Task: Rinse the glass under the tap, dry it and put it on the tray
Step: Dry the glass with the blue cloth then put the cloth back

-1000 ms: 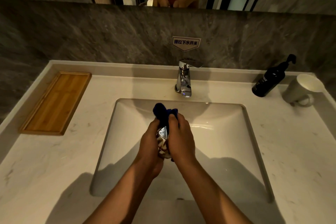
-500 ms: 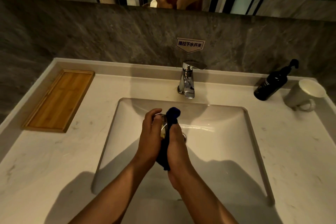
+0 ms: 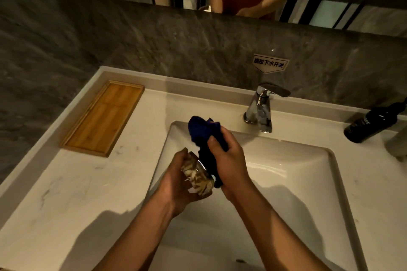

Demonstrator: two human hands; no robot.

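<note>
A faceted clear glass (image 3: 197, 175) lies tilted in my left hand (image 3: 176, 180), over the left part of the white sink (image 3: 286, 182). My right hand (image 3: 229, 158) grips a dark blue cloth (image 3: 203, 131) and presses it against the glass's right side. Part of the cloth bunches up above my fingers. The wooden tray (image 3: 103, 116) sits on the counter at the far left, with nothing on it. The chrome tap (image 3: 261, 110) stands behind the sink, and no water runs from it.
A dark pump bottle (image 3: 372, 123) stands at the back right of the white counter (image 3: 77, 193). The edge of a white mug (image 3: 398, 143) shows at the right border. A grey stone wall and a mirror rise behind the counter.
The view has swung left. Both hands moved towards the sink's left side; the glass is now tilted with its side showing, and the cloth has shifted to its right side.
</note>
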